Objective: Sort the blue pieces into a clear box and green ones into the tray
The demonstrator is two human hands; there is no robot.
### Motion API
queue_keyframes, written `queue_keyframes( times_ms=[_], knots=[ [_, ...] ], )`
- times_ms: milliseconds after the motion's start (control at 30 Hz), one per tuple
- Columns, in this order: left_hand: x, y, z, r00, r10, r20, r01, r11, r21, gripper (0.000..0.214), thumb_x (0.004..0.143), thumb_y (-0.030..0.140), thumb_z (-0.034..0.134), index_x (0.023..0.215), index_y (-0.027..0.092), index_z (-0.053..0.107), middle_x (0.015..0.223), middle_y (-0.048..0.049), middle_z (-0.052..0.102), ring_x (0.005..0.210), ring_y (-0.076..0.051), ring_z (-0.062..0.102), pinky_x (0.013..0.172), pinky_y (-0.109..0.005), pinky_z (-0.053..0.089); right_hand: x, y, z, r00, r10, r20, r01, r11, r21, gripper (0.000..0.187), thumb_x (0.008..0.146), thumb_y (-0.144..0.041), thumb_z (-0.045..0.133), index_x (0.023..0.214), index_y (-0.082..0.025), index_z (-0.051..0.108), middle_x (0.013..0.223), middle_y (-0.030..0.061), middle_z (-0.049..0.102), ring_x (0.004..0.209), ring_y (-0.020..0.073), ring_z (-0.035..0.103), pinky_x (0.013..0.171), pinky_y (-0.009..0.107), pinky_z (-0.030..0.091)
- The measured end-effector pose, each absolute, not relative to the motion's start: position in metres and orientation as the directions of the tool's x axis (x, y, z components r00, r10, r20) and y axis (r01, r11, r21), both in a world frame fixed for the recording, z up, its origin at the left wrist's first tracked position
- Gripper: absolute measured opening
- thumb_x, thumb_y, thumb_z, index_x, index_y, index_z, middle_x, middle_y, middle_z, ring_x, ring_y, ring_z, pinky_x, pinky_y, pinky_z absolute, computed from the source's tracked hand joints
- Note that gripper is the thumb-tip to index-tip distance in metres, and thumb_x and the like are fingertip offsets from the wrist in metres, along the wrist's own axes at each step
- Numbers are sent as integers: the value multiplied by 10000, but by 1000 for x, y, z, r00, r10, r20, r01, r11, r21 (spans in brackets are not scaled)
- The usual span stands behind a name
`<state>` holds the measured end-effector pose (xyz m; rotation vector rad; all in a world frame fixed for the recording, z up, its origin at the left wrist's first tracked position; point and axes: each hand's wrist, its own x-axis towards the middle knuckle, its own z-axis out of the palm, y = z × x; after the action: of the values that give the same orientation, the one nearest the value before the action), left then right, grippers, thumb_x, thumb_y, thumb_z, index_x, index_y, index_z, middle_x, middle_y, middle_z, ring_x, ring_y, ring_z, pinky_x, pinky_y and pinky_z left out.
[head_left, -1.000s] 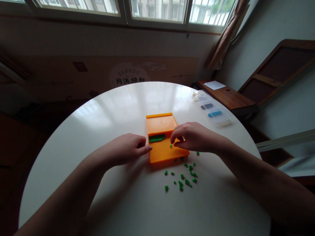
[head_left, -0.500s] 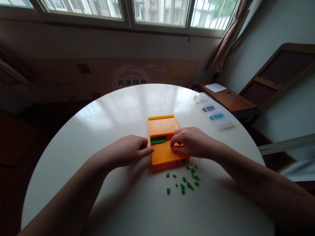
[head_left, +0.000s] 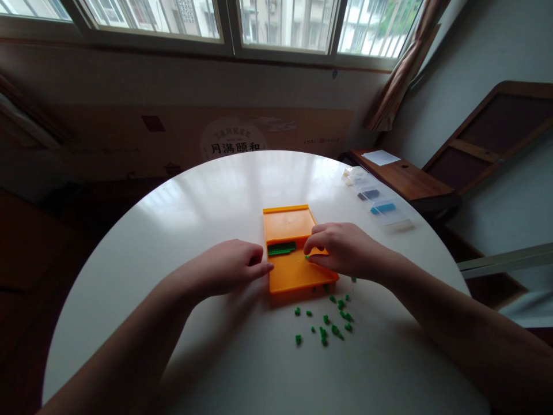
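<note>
An orange plastic tray [head_left: 298, 279] lies on the table, its back part a raised panel. Against the step across its middle sits a compact row of small green pieces [head_left: 281, 248], lined up at the left. My left hand [head_left: 235, 262] is closed at the tray's left edge, thumb on the rim and fingers curled. Over the tray's right side, my right hand [head_left: 339, 251] pinches a tiny green piece [head_left: 307, 257] between thumb and forefinger; fingers hide part of it. Several loose green pieces [head_left: 335, 331] are scattered on the table in front of the tray.
The round white table [head_left: 194, 357] carries clear plastic cases [head_left: 391, 216] with blue and dark pieces at its far right. Beyond stands a small brown wooden table [head_left: 415, 178] with a paper [head_left: 381, 157] on it. A printed cardboard panel [head_left: 173, 132] stands beneath the windows.
The whole view has shifted slightly. A green piece now shows between my right thumb and forefinger, where it was barely visible before. My left hand stays at the tray's edge.
</note>
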<state>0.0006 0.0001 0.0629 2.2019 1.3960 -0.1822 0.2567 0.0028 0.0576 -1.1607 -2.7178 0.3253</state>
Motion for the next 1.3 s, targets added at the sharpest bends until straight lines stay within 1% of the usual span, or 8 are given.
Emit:
queue_keyframes(
  times_ms=[133, 233, 367, 467, 567, 700, 967, 1300],
  knots=[
    [0, 0, 62, 455, 807, -376, 876, -329, 354, 480, 846, 630, 408, 718, 220, 623, 731, -36, 664, 599, -176, 546, 512, -288, 333, 256, 3, 56, -686, 725, 54, 694, 675, -252, 144, 834, -217, 625, 918, -249, 737, 919, 2, 703, 808, 154, 626, 632, 262, 383],
    [0, 0, 62, 454, 808, -376, 878, -332, 345, 489, 844, 639, 406, 719, 219, 623, 728, -37, 664, 594, -175, 542, 508, -292, 328, 254, 5, 51, -697, 713, 79, 676, 689, -260, 165, 832, -184, 608, 909, -251, 738, 919, 2, 704, 809, 151, 629, 637, 254, 387],
    [1, 0, 62, 456, 807, -376, 878, -340, 336, 476, 854, 626, 402, 719, 224, 617, 731, -33, 668, 600, -175, 547, 513, -287, 333, 253, 5, 47, -659, 740, 131, 697, 667, -262, 183, 831, -163, 608, 928, -255, 733, 947, 6, 702, 832, 153, 636, 653, 249, 395],
    [1, 0, 63, 460, 807, -371, 875, -339, 347, 476, 850, 623, 409, 719, 219, 625, 741, -38, 672, 605, -176, 549, 520, -290, 340, 254, 3, 50, -639, 755, 149, 710, 653, -263, 142, 849, -197, 613, 906, -250, 732, 940, 7, 700, 826, 149, 635, 659, 252, 400],
    [1, 0, 63, 458, 807, -372, 873, -331, 357, 482, 845, 631, 414, 718, 217, 625, 744, -40, 674, 607, -177, 552, 518, -290, 344, 255, 1, 53, -645, 755, 117, 714, 650, -261, 113, 846, -243, 633, 893, -257, 735, 924, -3, 701, 805, 146, 630, 648, 259, 399],
    [0, 0, 62, 453, 807, -378, 878, -330, 347, 484, 849, 640, 406, 732, 227, 630, 746, -35, 680, 613, -183, 557, 516, -289, 340, 252, 2, 51, -648, 758, 78, 722, 644, -255, 129, 842, -251, 633, 906, -253, 745, 934, 9, 709, 830, 161, 639, 650, 264, 401],
    [-1, 0, 61, 466, 806, -365, 873, -352, 337, 478, 852, 637, 407, 727, 227, 618, 732, -30, 668, 605, -179, 553, 509, -286, 335, 245, 4, 39, -555, 817, 158, 766, 575, -288, 135, 849, -258, 619, 881, -264, 749, 926, -4, 707, 841, 159, 633, 655, 259, 393],
    [0, 0, 62, 461, 804, -376, 876, -344, 338, 478, 851, 635, 402, 721, 227, 615, 734, -30, 675, 607, -182, 556, 515, -289, 344, 243, 4, 36, -518, 841, 158, 789, 540, -291, 123, 845, -288, 629, 860, -279, 751, 897, -26, 707, 812, 149, 620, 641, 265, 383]
  ],
)
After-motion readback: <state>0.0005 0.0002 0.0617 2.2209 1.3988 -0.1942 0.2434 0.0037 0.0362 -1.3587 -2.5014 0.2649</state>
